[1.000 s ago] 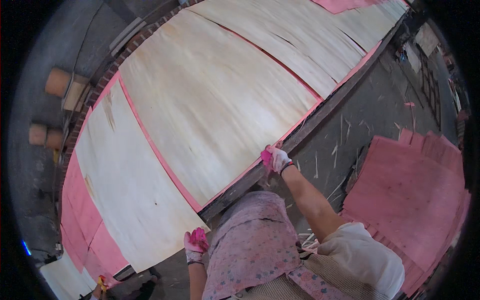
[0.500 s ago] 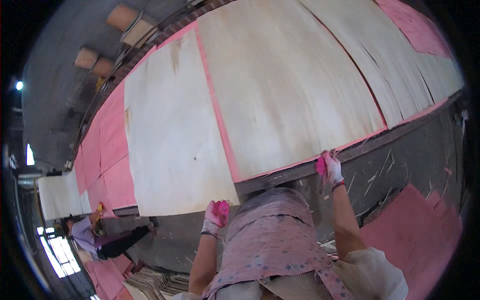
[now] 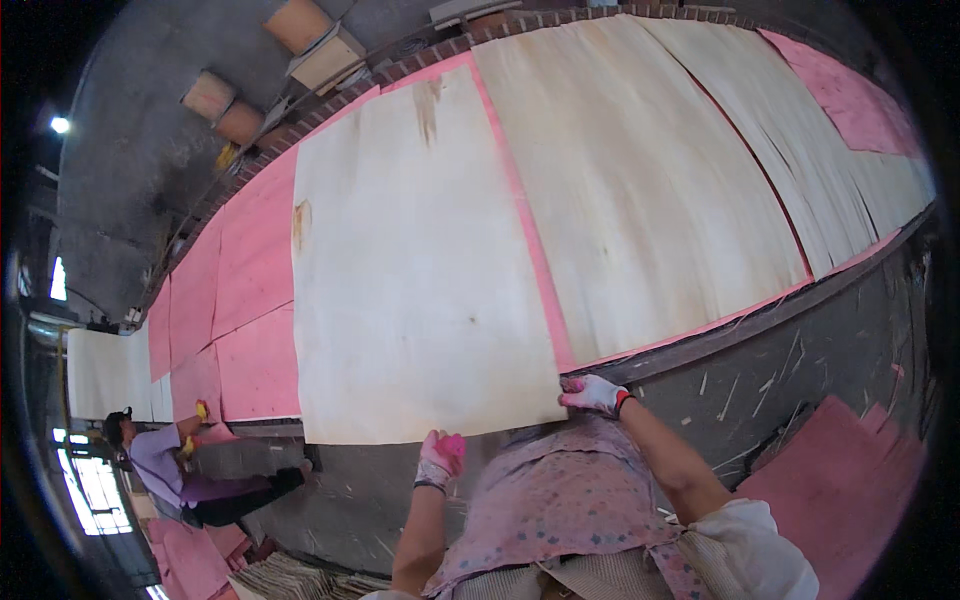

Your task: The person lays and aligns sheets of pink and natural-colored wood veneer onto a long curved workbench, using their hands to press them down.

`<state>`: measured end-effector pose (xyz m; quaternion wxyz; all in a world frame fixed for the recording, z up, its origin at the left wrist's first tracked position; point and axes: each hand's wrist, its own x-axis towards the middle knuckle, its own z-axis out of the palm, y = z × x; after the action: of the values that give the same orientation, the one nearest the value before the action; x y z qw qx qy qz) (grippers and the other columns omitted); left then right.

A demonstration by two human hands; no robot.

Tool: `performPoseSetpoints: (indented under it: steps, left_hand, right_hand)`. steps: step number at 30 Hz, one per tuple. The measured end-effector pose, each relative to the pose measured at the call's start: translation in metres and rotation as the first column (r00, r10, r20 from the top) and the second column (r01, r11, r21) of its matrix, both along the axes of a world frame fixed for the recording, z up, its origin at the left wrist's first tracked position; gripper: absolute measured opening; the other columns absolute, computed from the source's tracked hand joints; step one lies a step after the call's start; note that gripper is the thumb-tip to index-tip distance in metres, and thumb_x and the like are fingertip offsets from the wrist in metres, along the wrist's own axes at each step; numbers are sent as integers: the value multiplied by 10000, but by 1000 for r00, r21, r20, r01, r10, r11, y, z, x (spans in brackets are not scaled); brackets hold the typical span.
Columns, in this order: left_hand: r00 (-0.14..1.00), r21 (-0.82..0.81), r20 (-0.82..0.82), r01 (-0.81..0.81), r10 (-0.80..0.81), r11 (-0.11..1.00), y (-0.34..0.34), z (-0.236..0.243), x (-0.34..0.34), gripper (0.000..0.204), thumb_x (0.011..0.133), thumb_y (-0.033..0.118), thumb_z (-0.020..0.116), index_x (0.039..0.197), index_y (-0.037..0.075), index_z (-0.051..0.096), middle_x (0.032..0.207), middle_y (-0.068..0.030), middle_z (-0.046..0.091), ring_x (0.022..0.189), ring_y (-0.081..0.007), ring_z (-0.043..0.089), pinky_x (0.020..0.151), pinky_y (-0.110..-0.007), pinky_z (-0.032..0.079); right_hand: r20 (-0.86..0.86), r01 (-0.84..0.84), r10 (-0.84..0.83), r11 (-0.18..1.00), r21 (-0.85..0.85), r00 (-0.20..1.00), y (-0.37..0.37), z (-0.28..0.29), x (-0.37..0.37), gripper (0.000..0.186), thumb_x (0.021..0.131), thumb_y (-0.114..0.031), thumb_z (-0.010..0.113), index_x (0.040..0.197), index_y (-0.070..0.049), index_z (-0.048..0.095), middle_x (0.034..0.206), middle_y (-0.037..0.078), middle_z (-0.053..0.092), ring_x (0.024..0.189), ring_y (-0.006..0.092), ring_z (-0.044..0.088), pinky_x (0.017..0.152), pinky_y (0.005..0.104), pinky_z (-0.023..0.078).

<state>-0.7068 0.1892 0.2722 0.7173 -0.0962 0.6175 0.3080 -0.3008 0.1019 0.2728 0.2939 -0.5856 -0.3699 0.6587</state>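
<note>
A white veneer sheet [image 3: 420, 270] lies over the pink layer, its near edge overhanging the frame [image 3: 700, 335]. My left hand [image 3: 440, 460], in a pink-stained glove, is curled just at that edge; whether it grips anything is unclear. My gloved right hand [image 3: 592, 393] has its fingers closed at the sheet's lower right corner. To the right lie a wide cream sheet [image 3: 640, 180] and cracked narrower sheets [image 3: 830, 200]. Pink sheets [image 3: 255, 230] cover the surface to the left.
A co-worker [image 3: 160, 460] in a lilac top bends at the left with yellow gloves. Stacks of pink sheets [image 3: 835, 490] and plain veneer [image 3: 290, 580] stand low at right and lower left. A brick rim [image 3: 450, 45] runs along the far side, with cylindrical objects [image 3: 240, 120] beyond.
My view has swung left, bringing the co-worker into sight. My right hand has moved left along the edge to the white sheet's corner. My left hand stays near the sheet's edge.
</note>
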Motion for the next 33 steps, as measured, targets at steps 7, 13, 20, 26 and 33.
performPoseSetpoints:
  steps: [7, 13, 20, 26, 33]
  left_hand:
    - [808, -61, -19, 588, -589, 807, 25, 28, -95, 701, 909, 650, 351, 1145, 29, 575, 969, -130, 679, 753, -290, 644, 581, -385, 552]
    - [926, 122, 30, 371, -377, 920, 52, 49, -132, 561, 912, 544, 503, 1020, 3, 605, 846, -121, 682, 664, -255, 647, 534, -337, 554]
    - [932, 431, -78, 353, -355, 831, 83, 77, -78, 392, 902, 441, 588, 1027, 71, 615, 821, -66, 666, 618, -178, 591, 505, -293, 486]
    - [976, 496, 218, -107, -5, 862, 139, 160, -56, 516, 892, 569, 497, 1010, 83, 622, 607, -41, 577, 446, -165, 518, 384, -293, 440]
    - [915, 893, 92, 98, -393, 439, 191, 320, -34, 607, 893, 627, 446, 734, 61, 598, 488, -37, 447, 368, -168, 372, 356, -303, 258]
  right_hand:
    - [135, 135, -105, 962, -236, 985, 28, 90, -44, 532, 733, -299, 751, 1106, -14, 502, 775, 28, 613, 650, 72, 535, 595, 253, 446]
    - [-40, 510, -509, 860, 18, 860, 9, 201, -37, 204, 733, -104, 724, 747, -64, 524, 668, -45, 510, 633, 79, 523, 600, 241, 422]
    - [-112, 717, -713, 663, 214, 693, 32, 205, 1, 114, 816, -135, 679, 829, -52, 601, 822, -18, 596, 765, 86, 541, 691, 244, 425]
    - [-324, 726, -651, 585, 363, 687, 58, 208, 17, 352, 902, -250, 607, 1166, -18, 574, 927, 36, 639, 845, 136, 602, 738, 277, 501]
    - [-245, 526, -602, 349, 776, 760, 99, 248, 38, 623, 847, -78, 592, 1414, -15, 341, 1454, 129, 389, 1317, 215, 414, 935, 333, 462]
